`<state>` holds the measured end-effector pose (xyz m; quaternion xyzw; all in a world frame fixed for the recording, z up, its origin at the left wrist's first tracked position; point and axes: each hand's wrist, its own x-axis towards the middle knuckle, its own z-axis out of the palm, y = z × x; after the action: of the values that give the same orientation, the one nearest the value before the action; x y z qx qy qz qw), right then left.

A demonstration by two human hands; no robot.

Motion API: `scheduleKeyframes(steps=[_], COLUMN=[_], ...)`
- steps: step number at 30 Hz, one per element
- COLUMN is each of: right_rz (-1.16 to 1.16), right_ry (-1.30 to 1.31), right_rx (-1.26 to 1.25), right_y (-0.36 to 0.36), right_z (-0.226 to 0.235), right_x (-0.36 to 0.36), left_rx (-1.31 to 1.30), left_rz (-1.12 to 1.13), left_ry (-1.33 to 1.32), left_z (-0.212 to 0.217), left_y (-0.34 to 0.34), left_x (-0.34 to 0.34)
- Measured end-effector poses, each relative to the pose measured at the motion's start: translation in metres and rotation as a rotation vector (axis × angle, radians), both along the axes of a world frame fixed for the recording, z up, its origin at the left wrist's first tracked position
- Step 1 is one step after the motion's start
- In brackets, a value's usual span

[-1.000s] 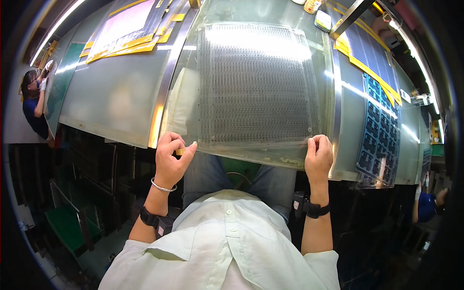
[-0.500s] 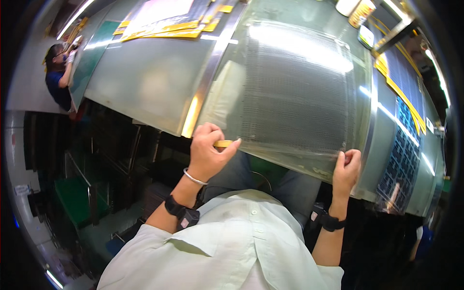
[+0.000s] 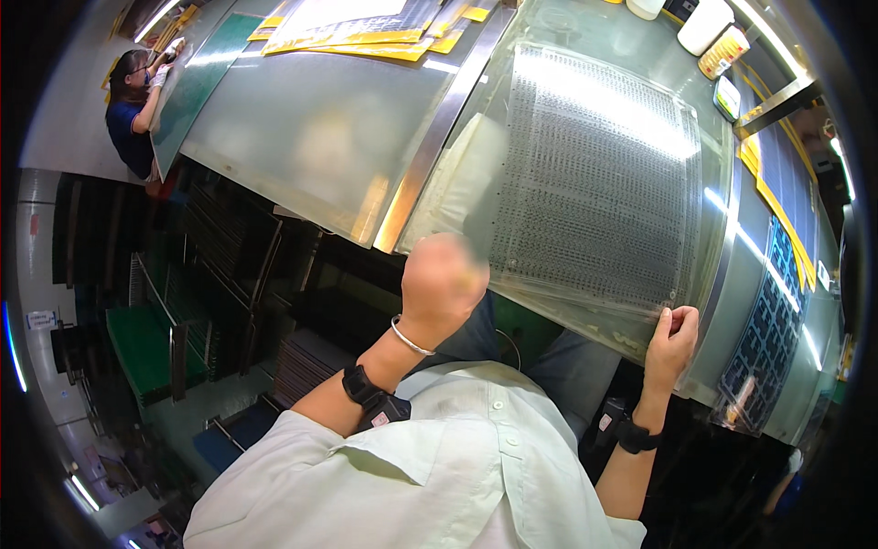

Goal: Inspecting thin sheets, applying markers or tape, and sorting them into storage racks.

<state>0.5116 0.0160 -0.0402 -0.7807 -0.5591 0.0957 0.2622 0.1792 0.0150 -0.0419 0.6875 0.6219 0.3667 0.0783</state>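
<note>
A transparent film sheet with a dense dark pattern lies on the glass-topped table. My right hand pinches its near right corner between thumb and fingers. My left hand is near the table's front edge, left of the sheet's near left corner. Its fingers are blurred, but it looks closed, with a yellowish patch showing at the fingers; this matches the small yellow piece seen there earlier. Under the sheet's left side lies a pale whitish sheet.
A metal strip divides the table on the left. Yellow-edged panels lie at the far left, a blue-black patterned sheet at right. Bottles stand at the far right. A person works at the left; racks stand below.
The view has shifted, so the table sits further right. My left hand has turned and blurred, and its yellow piece is now mostly hidden. My right hand stays at the sheet's corner.
</note>
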Motion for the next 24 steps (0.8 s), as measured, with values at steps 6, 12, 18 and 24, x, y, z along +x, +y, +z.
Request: scheduleKeyframes(steps=[6, 12, 18, 24], right_rz=[0.063, 0.686, 0.684, 0.635], right_ry=[-0.324, 0.013, 0.112, 0.1], right_rx=[0.052, 0.155, 0.034, -0.181], right_y=[0.002, 0.015, 0.026, 0.039], right_z=[0.011, 0.025, 0.005, 0.007], right_x=[-0.017, -0.148, -0.19, -0.191], left_rx=[0.094, 0.017, -0.082, -0.092], left_rz=[-0.005, -0.085, -0.245, -0.455], left_ry=[0.143, 0.112, 0.081, -0.028], left_z=[-0.003, 0.003, 0.017, 0.026], left_y=[0.0, -0.002, -0.004, -0.002], left_x=[0.005, 0.0, -0.012, -0.026])
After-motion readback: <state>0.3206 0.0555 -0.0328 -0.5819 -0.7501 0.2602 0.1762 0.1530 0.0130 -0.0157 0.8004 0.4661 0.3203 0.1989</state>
